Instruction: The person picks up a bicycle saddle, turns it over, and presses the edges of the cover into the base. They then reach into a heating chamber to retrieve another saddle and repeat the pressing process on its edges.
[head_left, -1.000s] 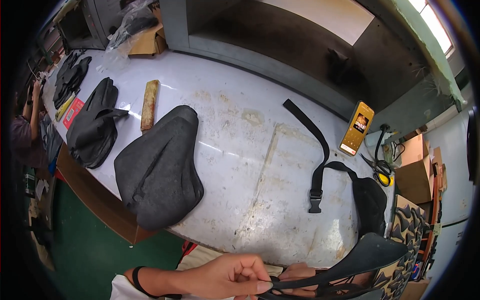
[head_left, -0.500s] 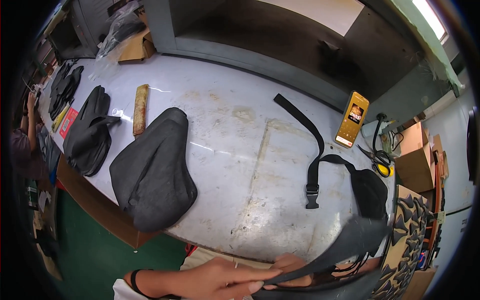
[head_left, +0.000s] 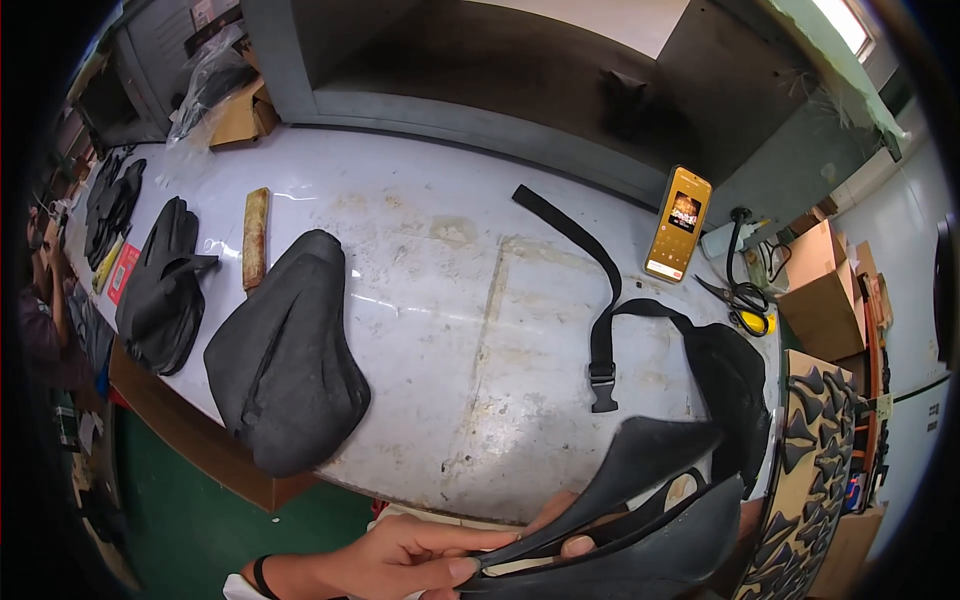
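In the head view, the person's left hand (head_left: 405, 560) pinches the near end of a black, flexible piece (head_left: 655, 455) between thumb and forefinger. The right hand (head_left: 552, 512) is mostly hidden behind that piece; a fingertip shows in its opening, and whether the hand is closed on it cannot be told. From the pinch, the piece spreads rightward in two flaps, parted by a gap, over the near edge of the table (head_left: 420, 370). Beyond the grip and to its right lie a black strap (head_left: 603, 335) with a buckle, then a lit phone (head_left: 680, 225) and scissors (head_left: 742, 298). Beyond the grip and to its left rests a large dark piece (head_left: 285, 370), with a worn bar (head_left: 256, 240) just behind it.
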